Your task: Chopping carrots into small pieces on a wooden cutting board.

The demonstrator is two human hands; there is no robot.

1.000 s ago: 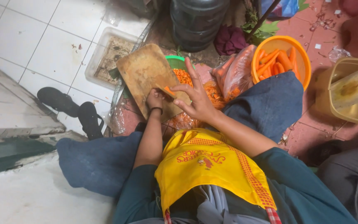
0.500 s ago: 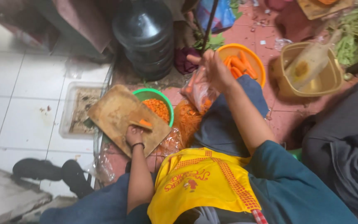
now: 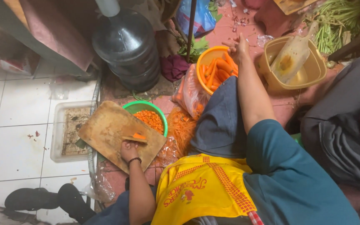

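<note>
Gripping item: left hand (image 3: 128, 151), fingers closed on a knife (image 3: 135, 140) lying across the wooden cutting board (image 3: 109, 129), long axis roughly level, tip toward the green bowl (image 3: 140, 107) of chopped carrot; carrot piece (image 3: 139, 136) at the blade. Right hand (image 3: 238, 43), fingers loosely spread, reaching into the orange bowl (image 3: 207, 56) of carrots (image 3: 219, 68); grip not discernible

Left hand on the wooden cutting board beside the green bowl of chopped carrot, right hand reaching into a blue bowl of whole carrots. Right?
Not quite. The head view shows the right hand at an orange bowl of whole carrots, not blue. The left hand, cutting board and green bowl are as stated.
</note>
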